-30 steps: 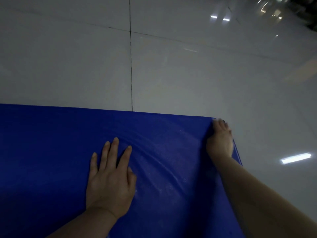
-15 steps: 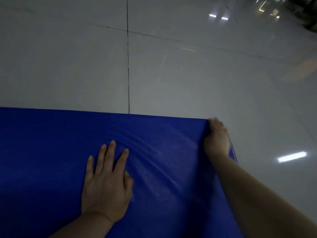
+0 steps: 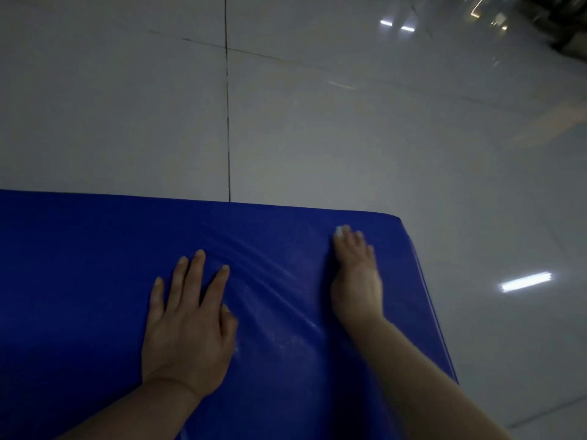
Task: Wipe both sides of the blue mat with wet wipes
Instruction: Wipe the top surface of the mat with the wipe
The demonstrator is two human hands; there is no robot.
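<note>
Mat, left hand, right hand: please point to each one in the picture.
mat (image 3: 79, 281), head view, bare blue top left of the hands.
left hand (image 3: 187, 325), head view, back of the hand, flat on the mat.
right hand (image 3: 357, 281), head view, back of the hand.

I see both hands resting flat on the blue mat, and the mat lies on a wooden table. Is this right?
Not quite. The head view shows the blue mat lying on a glossy tiled floor, not a wooden table. The rest holds: the left hand and the right hand both rest on the mat with straight fingers.
</note>
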